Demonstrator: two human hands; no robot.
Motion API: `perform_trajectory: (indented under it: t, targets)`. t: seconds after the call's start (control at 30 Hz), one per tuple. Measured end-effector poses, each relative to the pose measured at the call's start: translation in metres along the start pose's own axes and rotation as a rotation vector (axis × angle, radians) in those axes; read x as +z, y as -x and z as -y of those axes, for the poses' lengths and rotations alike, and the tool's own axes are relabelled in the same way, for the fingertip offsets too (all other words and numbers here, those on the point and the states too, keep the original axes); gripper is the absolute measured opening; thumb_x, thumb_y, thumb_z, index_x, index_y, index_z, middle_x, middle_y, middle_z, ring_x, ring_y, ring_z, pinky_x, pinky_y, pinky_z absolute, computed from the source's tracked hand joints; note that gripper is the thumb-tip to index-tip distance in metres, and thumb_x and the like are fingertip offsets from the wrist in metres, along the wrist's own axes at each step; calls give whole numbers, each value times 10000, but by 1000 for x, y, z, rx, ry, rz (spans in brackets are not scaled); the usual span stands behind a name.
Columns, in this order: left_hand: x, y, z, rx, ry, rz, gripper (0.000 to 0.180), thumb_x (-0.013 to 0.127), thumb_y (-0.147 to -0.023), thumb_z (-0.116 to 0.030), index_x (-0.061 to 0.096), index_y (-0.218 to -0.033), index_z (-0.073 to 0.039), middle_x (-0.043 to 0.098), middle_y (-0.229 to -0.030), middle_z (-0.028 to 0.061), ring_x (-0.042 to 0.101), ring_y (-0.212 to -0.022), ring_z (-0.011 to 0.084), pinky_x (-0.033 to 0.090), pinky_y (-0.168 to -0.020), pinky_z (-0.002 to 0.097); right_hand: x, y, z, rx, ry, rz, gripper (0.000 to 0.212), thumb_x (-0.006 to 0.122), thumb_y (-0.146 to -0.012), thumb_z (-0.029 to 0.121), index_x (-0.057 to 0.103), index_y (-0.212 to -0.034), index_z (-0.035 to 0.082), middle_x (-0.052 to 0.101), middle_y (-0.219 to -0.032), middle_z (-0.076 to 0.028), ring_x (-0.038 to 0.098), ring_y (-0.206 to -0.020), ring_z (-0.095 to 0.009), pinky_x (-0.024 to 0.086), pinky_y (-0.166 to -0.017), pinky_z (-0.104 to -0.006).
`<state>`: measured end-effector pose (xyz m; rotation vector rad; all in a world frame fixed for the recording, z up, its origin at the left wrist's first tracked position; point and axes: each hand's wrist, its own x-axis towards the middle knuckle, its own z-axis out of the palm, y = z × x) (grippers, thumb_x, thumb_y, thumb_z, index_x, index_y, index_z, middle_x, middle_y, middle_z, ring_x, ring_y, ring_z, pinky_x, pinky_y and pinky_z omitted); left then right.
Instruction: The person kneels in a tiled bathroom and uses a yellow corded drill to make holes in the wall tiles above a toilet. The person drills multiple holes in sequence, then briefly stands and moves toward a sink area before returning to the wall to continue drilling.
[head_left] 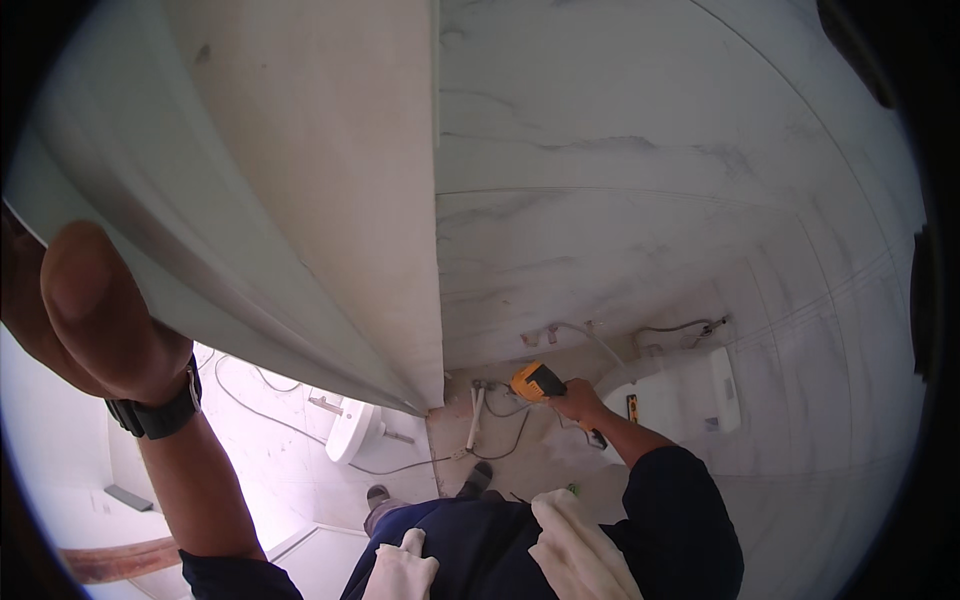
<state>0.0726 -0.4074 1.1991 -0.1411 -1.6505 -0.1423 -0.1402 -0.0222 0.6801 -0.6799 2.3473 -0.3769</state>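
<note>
My left hand (95,310), raised at the far left, has its thumb over the edge of a long pale grey-green door-frame-like strip (190,210). The strip slants down toward the wall corner; my other left fingers are mostly hidden. Lower down on the right, my right hand (576,400) is closed round the handle of a yellow and black pistol-grip power tool (535,382). Its yellow body points left, toward the lower end of the wall corner. Whether a bit sits in its front I cannot make out.
Marble-patterned tiles (600,240) cover the right wall, beside a plain wall section (330,150). A white toilet (725,385) stands at the right with a small yellow and black item (632,408) on it. A cable (400,468) crosses the floor toward a white washbasin (350,430).
</note>
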Motion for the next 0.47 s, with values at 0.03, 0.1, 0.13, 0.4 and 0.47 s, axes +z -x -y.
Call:
perform_trajectory:
  t: [0.03,0.1,0.13,0.4,0.47]
  targets:
    - [2,3,-2,-48,49,-15,1108,601,-858,-804,333,-1584,-12,389,-1479,307,482,-1431,454,585,-1017,667,9,7,-4,197,-287,37,520,812,-805,431,752,-875,-80,742,-794,-247,760,-760,-379,602,-733,-483]
    - [2,8,-6,-107,114,-36,1131,690,-822,-769,339,-1586,-12,405,-1459,288,490,-1408,441,582,-995,664,28,2,3,424,-781,-79,440,819,-835,345,743,-938,-77,728,-788,-213,729,-681,-349,593,-677,-493]
    - [1,10,-4,-115,130,-42,1121,721,-818,-744,351,-1582,-12,423,-1439,276,503,-1379,430,581,-982,653,37,0,9,576,-1006,-166,404,822,-850,301,738,-969,-75,721,-785,-196,713,-641,-334,588,-649,-498]
    - [-11,10,21,193,-2,-38,878,830,-883,-536,508,-1514,-17,576,-1327,213,656,-1132,348,600,-877,464,31,-54,51,206,284,-303,490,865,-827,210,666,-1229,15,769,-1116,-209,742,-1111,-382,601,-916,-460]
    - [-19,13,23,232,-47,-17,877,825,-887,-536,505,-1518,-17,552,-1368,213,638,-1201,358,600,-912,470,7,-67,72,252,248,-366,542,872,-823,222,659,-1297,66,769,-1164,-201,738,-1143,-378,599,-942,-444]
